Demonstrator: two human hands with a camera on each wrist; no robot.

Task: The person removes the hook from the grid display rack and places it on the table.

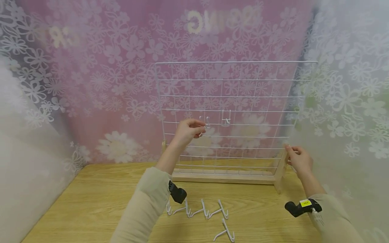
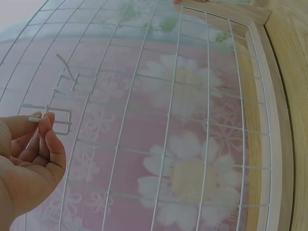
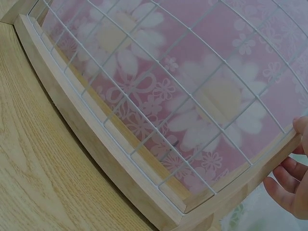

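Observation:
A white wire grid panel point(image 1: 243, 137) stands upright in a wooden base point(image 1: 225, 178). My left hand point(image 1: 189, 131) pinches a white wire hook point(image 2: 62, 121) by its stem, in front of the grid's left-middle part. To its right, another white hook point(image 1: 226, 120) hangs on the grid wires. My right hand point(image 1: 300, 159) grips the wooden side post point(image 1: 283, 163) at the grid's right edge; in the right wrist view its fingers point(image 3: 286, 185) bend around the post. Whether the held hook touches the grid wires I cannot tell.
Several white hooks point(image 1: 202, 211) lie in a row on the wooden table point(image 1: 91, 202), partly behind my left sleeve. One more hook point(image 1: 225, 231) lies nearer the front edge. A flower-patterned curtain point(image 1: 121, 84) hangs behind the grid and along the sides.

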